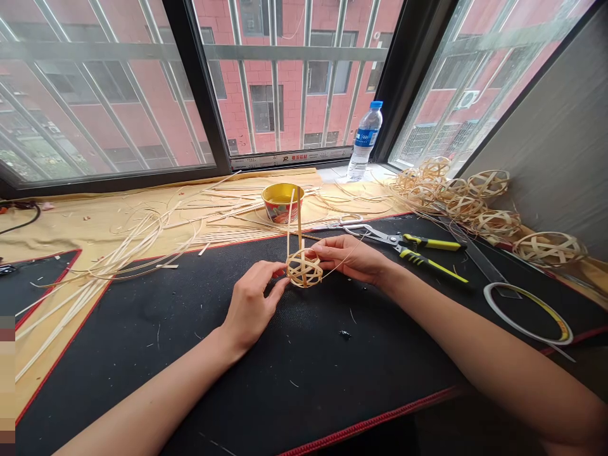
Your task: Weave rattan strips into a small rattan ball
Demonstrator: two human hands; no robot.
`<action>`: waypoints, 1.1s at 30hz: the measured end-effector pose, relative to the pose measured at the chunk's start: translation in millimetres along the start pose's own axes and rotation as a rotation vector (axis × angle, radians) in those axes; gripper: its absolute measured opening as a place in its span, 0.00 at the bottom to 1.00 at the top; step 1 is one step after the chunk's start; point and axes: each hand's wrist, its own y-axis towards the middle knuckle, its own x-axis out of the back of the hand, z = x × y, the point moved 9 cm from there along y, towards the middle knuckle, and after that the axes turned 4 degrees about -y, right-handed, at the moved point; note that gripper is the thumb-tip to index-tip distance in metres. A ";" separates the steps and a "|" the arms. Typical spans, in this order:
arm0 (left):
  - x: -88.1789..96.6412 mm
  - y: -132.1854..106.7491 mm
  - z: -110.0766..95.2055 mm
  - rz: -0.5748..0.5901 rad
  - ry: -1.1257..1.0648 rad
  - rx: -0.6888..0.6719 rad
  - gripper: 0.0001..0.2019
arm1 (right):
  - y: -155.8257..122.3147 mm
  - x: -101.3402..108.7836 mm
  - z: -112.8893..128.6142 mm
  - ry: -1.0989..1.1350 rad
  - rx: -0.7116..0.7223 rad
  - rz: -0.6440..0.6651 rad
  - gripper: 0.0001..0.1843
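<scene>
A small open-weave ball of pale bamboo strips is held in front of me above the black mat. Several long strip ends rise from its top. The fingertips of my left hand pinch its left side, and my right hand grips its right side. A thin loose strip end runs from the ball past my right hand. Yellow-handled shears lie open on the mat, just beyond my right hand, without touching it.
Loose bamboo strips spread over a tan cloth at the left. Behind them stand a yellow-rimmed bowl and a water bottle on the sill. Woven balls pile at the right, near a steel ruler and a strip coil.
</scene>
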 end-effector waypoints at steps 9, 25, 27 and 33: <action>-0.6 -0.1 -0.4 0.005 -0.018 -0.003 0.06 | 0.5 0.6 -0.4 0.003 0.001 0.016 0.14; -2.5 0.1 0.6 0.032 -0.123 0.013 0.10 | -0.2 -4.4 -2.1 0.046 -0.028 0.082 0.14; -2.0 0.5 1.9 0.023 -0.130 0.024 0.11 | 0.1 -4.1 -2.8 0.047 -0.031 0.084 0.14; 0.0 2.4 3.4 -0.009 -0.192 0.033 0.08 | 0.4 -2.4 -4.8 0.053 -0.046 0.082 0.14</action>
